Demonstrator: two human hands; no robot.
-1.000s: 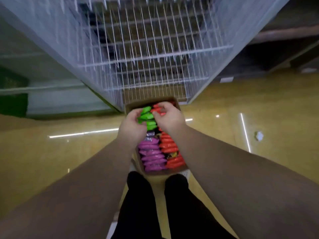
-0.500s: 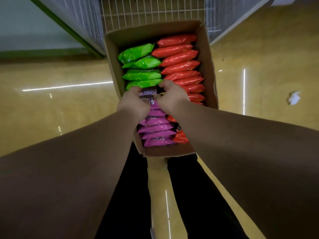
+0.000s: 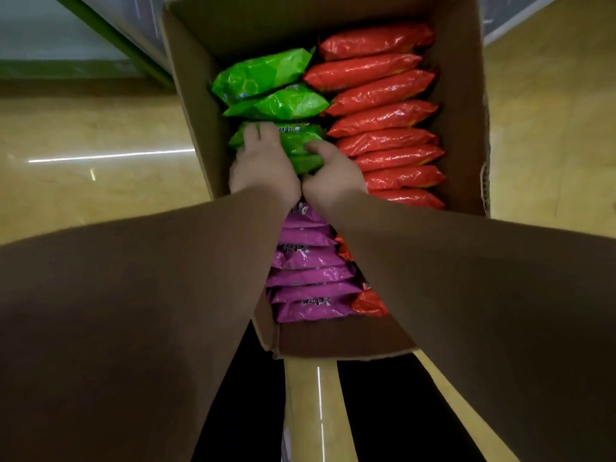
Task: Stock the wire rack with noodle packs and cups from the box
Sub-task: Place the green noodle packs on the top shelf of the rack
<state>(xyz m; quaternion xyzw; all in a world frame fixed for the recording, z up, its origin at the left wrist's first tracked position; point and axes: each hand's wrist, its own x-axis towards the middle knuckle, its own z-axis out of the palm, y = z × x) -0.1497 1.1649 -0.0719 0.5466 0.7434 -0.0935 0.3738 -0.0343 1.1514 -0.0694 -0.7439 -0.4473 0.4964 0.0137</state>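
Observation:
An open cardboard box (image 3: 461,105) on the floor holds noodle packs standing on edge: green packs (image 3: 270,81) at the far left, purple packs (image 3: 310,275) at the near left, and a long row of red packs (image 3: 383,118) on the right. My left hand (image 3: 260,165) and my right hand (image 3: 330,176) are both inside the box. Together they grip the nearest green packs (image 3: 300,141), left fingers curled over the left end, right fingers on the right end. The wire rack is out of view.
The box stands on a glossy yellow floor (image 3: 83,181) between my dark-trousered legs (image 3: 240,395). A green-edged base and a grey panel (image 3: 110,31) run along the upper left, close behind the box.
The view has dropped closer to the box. My hands moved from the purple packs forward onto the nearest green packs and closed round them.

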